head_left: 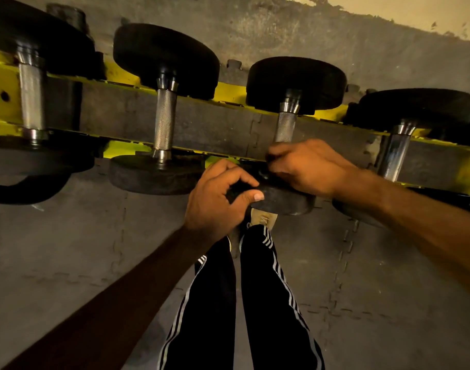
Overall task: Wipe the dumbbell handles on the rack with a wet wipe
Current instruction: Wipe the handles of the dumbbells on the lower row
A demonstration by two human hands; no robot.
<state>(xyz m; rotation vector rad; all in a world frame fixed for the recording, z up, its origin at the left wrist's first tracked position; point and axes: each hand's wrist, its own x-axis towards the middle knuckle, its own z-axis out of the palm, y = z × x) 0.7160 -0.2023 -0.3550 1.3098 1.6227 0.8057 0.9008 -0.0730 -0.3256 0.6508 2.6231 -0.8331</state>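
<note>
Looking down from the head camera, four dumbbells lie in a row on a yellow rack [230,92], and both hands are at the third dumbbell [295,84] from the left. The left hand [218,198] has its fingers curled and its thumb pressed on the edge of that dumbbell's near black weight [284,201], while the right hand [306,166] is closed around the near end of its shiny handle [285,126]. I cannot tell if a wet wipe is inside either hand, and black striped trousers [268,303] show below.
</note>
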